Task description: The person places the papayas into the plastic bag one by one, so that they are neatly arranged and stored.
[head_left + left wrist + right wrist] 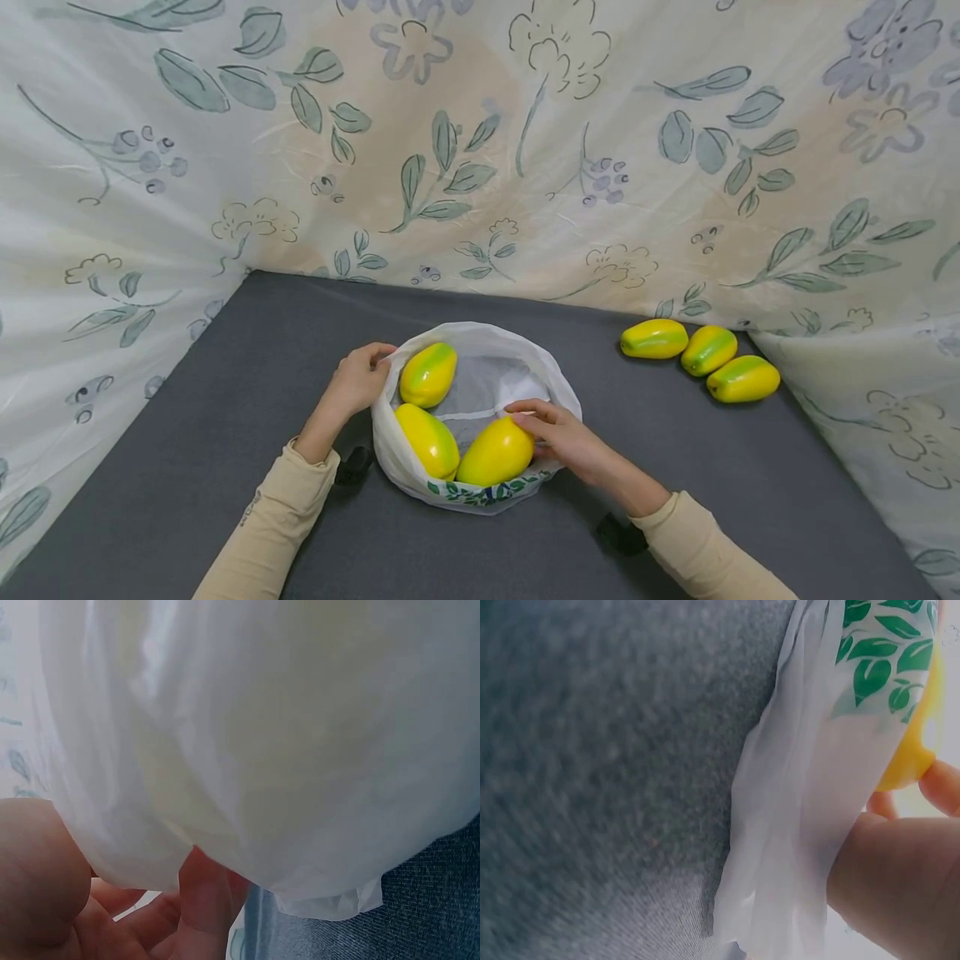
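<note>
A white plastic bag (480,337) with a green leaf print stands with its mouth spread open on the dark grey cloth. Three yellow-green papayas lie inside: one at the back left (428,375), one at the front left (427,440) and one at the front right (497,452). My left hand (356,381) pinches the bag's left rim; up close, its fingers (202,900) sit against the white plastic. Reaching over the right rim, my right hand (558,440) holds the end of the front-right papaya, whose yellow side (911,754) shows past the bag.
Three more papayas lie in a row at the back right: a left one (654,339), a middle one (708,350) and a right one (743,379). A floral curtain (480,150) hangs behind and along both sides of the grey cloth (315,317).
</note>
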Motion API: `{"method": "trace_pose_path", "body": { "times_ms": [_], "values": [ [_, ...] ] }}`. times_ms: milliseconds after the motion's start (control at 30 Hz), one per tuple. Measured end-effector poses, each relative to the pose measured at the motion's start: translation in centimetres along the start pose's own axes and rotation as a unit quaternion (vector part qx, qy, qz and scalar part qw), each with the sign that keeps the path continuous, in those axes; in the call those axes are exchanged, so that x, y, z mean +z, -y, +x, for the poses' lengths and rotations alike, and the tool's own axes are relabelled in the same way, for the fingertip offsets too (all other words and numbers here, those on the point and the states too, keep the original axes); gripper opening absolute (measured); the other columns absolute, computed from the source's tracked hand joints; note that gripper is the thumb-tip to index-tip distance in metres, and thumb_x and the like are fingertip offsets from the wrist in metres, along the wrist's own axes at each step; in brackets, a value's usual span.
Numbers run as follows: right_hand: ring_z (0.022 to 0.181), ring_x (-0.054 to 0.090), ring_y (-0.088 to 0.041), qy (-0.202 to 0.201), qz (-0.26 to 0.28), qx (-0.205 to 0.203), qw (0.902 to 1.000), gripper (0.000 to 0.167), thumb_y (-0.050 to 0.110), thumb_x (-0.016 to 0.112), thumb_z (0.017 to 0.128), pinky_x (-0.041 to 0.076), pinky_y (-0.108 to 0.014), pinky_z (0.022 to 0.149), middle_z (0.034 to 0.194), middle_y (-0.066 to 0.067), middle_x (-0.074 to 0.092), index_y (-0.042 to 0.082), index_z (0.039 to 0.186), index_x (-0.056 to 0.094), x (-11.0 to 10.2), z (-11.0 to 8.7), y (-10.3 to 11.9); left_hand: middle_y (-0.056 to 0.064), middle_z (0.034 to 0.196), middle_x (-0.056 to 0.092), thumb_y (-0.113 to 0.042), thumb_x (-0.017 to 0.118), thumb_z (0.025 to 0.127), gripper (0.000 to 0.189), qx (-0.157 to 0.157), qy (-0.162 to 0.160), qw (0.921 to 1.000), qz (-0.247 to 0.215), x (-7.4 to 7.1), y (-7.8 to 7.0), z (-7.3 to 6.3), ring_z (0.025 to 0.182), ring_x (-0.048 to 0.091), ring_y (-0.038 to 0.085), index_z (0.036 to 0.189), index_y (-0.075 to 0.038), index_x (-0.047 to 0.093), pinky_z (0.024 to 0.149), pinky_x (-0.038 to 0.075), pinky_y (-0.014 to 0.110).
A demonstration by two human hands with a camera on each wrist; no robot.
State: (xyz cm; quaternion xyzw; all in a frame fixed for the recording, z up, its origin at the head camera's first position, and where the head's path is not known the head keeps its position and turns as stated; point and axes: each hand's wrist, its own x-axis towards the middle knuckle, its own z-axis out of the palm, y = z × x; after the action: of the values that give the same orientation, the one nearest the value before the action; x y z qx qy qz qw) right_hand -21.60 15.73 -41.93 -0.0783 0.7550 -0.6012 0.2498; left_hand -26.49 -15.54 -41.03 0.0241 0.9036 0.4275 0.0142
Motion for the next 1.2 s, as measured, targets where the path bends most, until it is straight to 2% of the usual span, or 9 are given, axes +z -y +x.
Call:
{"method": "trace_pose_path", "body": {
  "times_ms": [167,333,567,833,1100,1200],
  "values": [
    [0.106,0.057,-0.022,0.015,0.002,-0.010,0.9998,0.052,0.035,0.053,0.098,0.047,-0.039,0.090,0.125,-0.012,0.056,-0.004,0.131,0.052,-0.2,-0.1,0.0,0.021,0.111,0.059,-0.010,0.044,0.099,0.035,0.003,0.004,1.0000,0.000,0.0,0.0,0.0,0.081,0.058,0.027,0.131,0.000,0.054,0.062,0.047,0.035],
    [0.098,0.058,-0.022,0.023,-0.006,-0.003,0.9997,0.046,0.035,0.054,0.098,0.050,-0.039,0.084,0.116,-0.010,0.059,-0.003,0.125,0.055,-0.3,-0.1,0.0,0.022,0.113,0.059,-0.010,0.043,0.099,0.035,0.004,0.004,1.0000,-0.002,0.0,0.1,-0.1,0.083,0.058,0.028,0.131,0.000,0.054,0.063,0.047,0.036],
    [0.095,0.059,-0.024,0.053,-0.001,0.011,0.9985,0.051,0.036,0.055,0.097,0.052,-0.041,0.079,0.116,-0.012,0.057,-0.003,0.131,0.050,-0.4,-0.1,-0.1,0.021,0.111,0.060,-0.010,0.044,0.099,0.035,0.005,0.005,1.0000,0.000,0.1,0.3,-0.1,0.082,0.057,0.028,0.131,0.000,0.054,0.063,0.046,0.036],
    [0.097,0.057,-0.021,0.029,-0.031,-0.011,0.9990,0.038,0.034,0.053,0.098,0.048,-0.035,0.085,0.113,-0.009,0.061,-0.002,0.108,0.060,-0.7,0.1,-0.1,0.022,0.115,0.058,-0.010,0.044,0.099,0.035,0.004,0.005,1.0000,0.004,0.1,0.3,-0.1,0.090,0.057,0.031,0.131,-0.001,0.054,0.067,0.047,0.039],
    [0.109,0.055,-0.026,0.013,-0.033,-0.007,0.9993,0.053,0.039,0.049,0.099,0.044,-0.042,0.093,0.121,-0.014,0.056,-0.005,0.128,0.052,-0.9,0.1,0.0,0.020,0.108,0.059,-0.010,0.044,0.099,0.034,0.009,0.004,1.0000,0.001,0.1,0.4,-0.1,0.081,0.056,0.027,0.130,0.000,0.055,0.062,0.046,0.035],
    [0.108,0.056,-0.027,0.011,-0.024,-0.014,0.9996,0.053,0.039,0.048,0.099,0.045,-0.042,0.093,0.117,-0.013,0.056,-0.006,0.128,0.051,-1.1,0.0,0.1,0.020,0.109,0.059,-0.009,0.044,0.099,0.034,0.008,0.007,0.9999,0.001,0.0,0.4,-0.1,0.081,0.056,0.027,0.130,0.000,0.055,0.062,0.046,0.035]
  ]
}}
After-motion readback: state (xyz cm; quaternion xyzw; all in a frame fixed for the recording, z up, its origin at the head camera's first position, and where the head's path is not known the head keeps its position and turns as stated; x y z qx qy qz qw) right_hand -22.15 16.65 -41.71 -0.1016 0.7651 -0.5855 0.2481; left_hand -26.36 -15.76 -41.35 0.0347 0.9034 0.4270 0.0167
